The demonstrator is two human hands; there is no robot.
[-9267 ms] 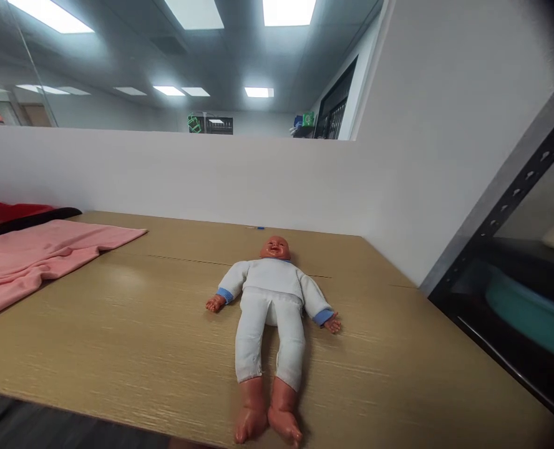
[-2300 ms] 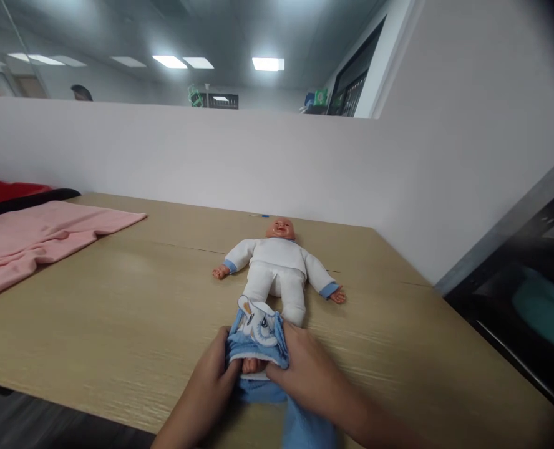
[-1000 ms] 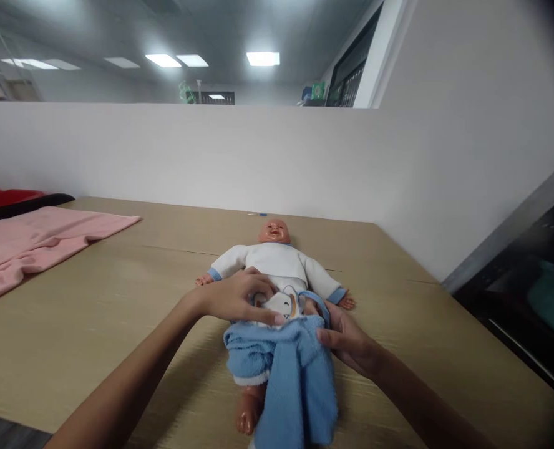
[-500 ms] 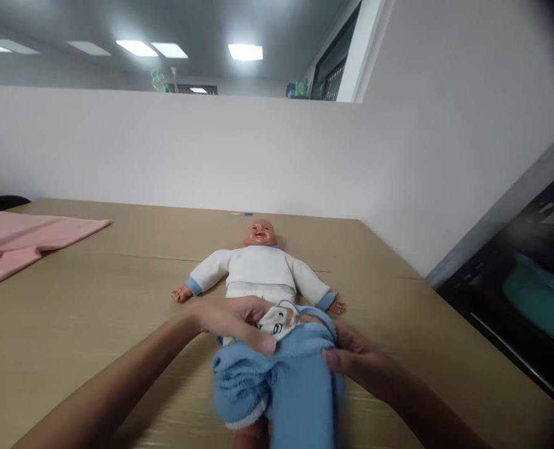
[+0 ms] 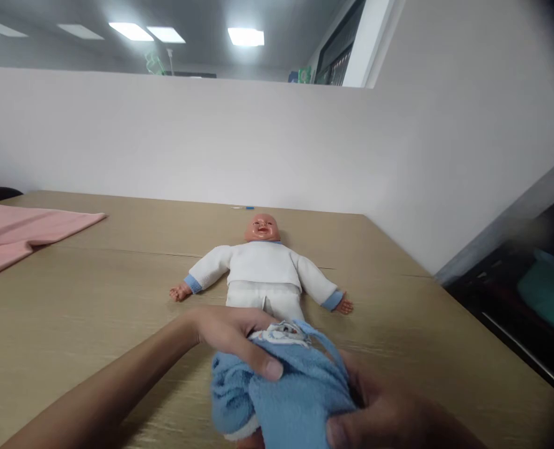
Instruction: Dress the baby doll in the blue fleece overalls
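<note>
A baby doll [image 5: 264, 265] in a white top with blue cuffs lies on its back, head toward the far wall. Blue fleecy pants [image 5: 291, 386] are bunched around its legs, and a patterned white patch shows at their upper edge. My left hand [image 5: 239, 340] grips the waist of the pants, thumb on top and fingers hidden beneath. At the right side, my right hand [image 5: 365, 405] pinches the blue cloth, its thumb over the fabric. Part of a doll leg [image 5: 251, 439] shows below the left trouser cuff. The other leg is hidden by the cloth.
The doll rests on a tan table [image 5: 118, 312]. A pink cloth [image 5: 29, 234] lies at the far left. Near the back edge is a small blue-tipped pen-like item [image 5: 244, 207]. A white wall [image 5: 188, 137] stands behind, and a dark rack [image 5: 529, 299] is on the right.
My right hand has moved down and slightly right with the blue cloth, stretching it. The waistband has shifted lower, and more of the doll's white lower body shows. My left hand stays nearly in place.
</note>
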